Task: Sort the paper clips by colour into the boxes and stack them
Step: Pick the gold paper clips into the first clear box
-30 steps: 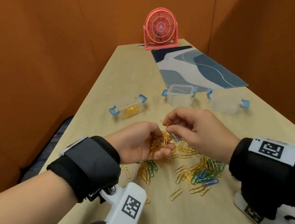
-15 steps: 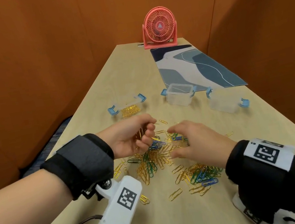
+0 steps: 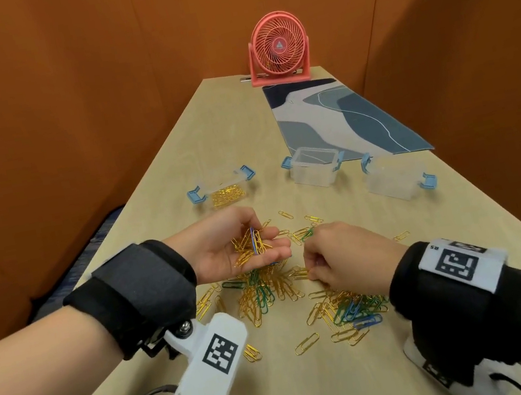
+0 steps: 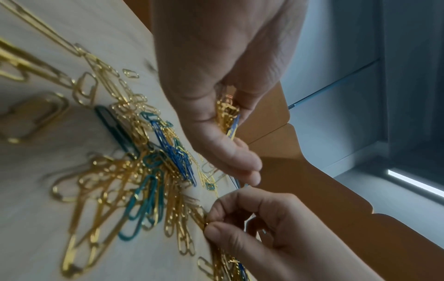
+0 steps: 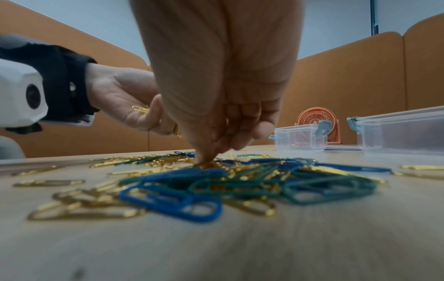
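A mixed pile of gold, green and blue paper clips (image 3: 269, 295) lies on the wooden table (image 3: 320, 388), with a second heap (image 3: 352, 310) to its right. My left hand (image 3: 266, 236) hovers palm up over the pile. Its curled fingers cup a bunch of gold clips (image 4: 227, 112) with one blue clip among them. My right hand (image 3: 310, 271) is down at the pile and pinches a gold clip (image 4: 200, 218) between thumb and forefinger. Three clear boxes with blue latches stand beyond: the left box (image 3: 225, 191) holds gold clips, while the middle box (image 3: 314, 167) and right box (image 3: 395, 182) look empty.
A red desk fan (image 3: 276, 50) stands at the table's far end, with a blue patterned mat (image 3: 335, 118) in front of it. Orange partition walls close in on the left, back and right. Single gold clips (image 3: 307, 343) lie scattered near the front.
My left hand, a closed fist on clips half a second ago, has turned palm up and loosened. My right hand went from spread flat over the pile to a pinch at its edge.
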Demonstrator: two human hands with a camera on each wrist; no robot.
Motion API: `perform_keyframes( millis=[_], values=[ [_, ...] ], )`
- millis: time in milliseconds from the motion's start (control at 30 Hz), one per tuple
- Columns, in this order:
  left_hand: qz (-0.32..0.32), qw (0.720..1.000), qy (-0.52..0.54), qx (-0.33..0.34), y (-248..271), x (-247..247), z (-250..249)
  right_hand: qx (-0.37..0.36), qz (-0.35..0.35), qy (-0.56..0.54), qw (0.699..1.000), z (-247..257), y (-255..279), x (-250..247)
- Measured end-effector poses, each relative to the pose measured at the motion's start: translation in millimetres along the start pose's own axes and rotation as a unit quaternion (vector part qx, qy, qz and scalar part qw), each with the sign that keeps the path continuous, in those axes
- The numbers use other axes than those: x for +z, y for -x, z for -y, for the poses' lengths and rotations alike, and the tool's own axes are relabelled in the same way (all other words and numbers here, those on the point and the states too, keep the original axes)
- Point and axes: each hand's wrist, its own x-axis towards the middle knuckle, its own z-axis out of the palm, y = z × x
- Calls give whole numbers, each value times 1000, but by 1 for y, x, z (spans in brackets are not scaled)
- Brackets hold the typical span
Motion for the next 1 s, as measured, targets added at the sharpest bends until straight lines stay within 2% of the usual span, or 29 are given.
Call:
perform_keyframes(
  millis=[133, 267, 333, 467, 567, 733, 900, 1000],
  values=[
    [-18, 1000, -23, -6, -2, -4, 2, -15, -37, -3, 999, 0, 1, 2],
    [-15, 999, -43, -17, -4, -5, 5, -39, -165, -101, 980, 1, 0, -2],
    [7, 999, -40, -26, -2, -2, 6, -60, -196, -137, 969, 3, 0, -4],
    [70, 997, -23, -32, 2, 7, 4, -63, -216, -168, 960, 3, 1, -2],
    [71, 997, 1, -31, 3, 7, 2, -42, -240, -179, 953, 1, 2, -1],
    [61, 998, 2, 3, 3, 4, 4, -98, -214, -198, 952, 5, 5, -2],
    [82, 996, 12, 17, 1, 9, 12, -101, -193, -187, 958, 5, 5, -3],
    [80, 996, 10, 23, 0, 11, 12, -96, -223, -183, 953, 5, 6, -4]
  ],
)
